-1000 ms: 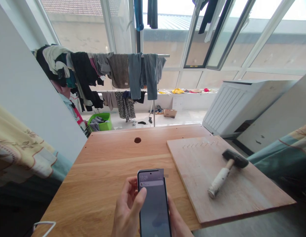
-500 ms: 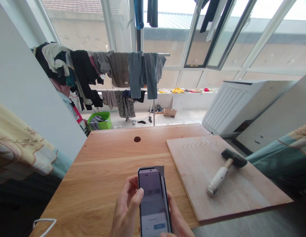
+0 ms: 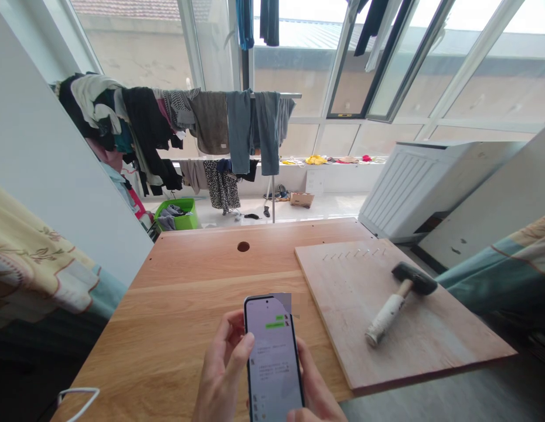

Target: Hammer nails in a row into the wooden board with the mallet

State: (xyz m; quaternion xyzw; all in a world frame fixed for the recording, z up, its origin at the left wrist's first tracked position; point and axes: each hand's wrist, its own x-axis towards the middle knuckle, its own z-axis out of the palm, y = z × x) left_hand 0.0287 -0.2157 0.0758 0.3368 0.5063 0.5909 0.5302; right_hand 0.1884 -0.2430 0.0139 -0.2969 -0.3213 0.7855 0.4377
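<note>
A dark-framed smartphone point(image 3: 272, 357) with a lit chat screen is held upright over the near edge of the wooden table point(image 3: 184, 305). My left hand point(image 3: 224, 375) wraps its left side, thumb resting on the screen. My right hand point(image 3: 316, 390) grips the right side from behind and below. To the right, a plywood board point(image 3: 343, 293) lies on the table with a row of small nails point(image 3: 354, 254) along its far edge. A hammer point(image 3: 398, 302) with a black head and white handle lies on the board, away from both hands.
A round hole point(image 3: 243, 247) is in the tabletop. A white cable point(image 3: 77, 395) loops at the near left corner. Beyond stand a drying rack of clothes point(image 3: 188, 129), a green basket point(image 3: 178, 214), a white appliance point(image 3: 422, 181) and bedding at both sides.
The phone screen has gone from a lock screen to a clock view to a chat page. My hands have stayed on the phone, and the view has shifted slightly.
</note>
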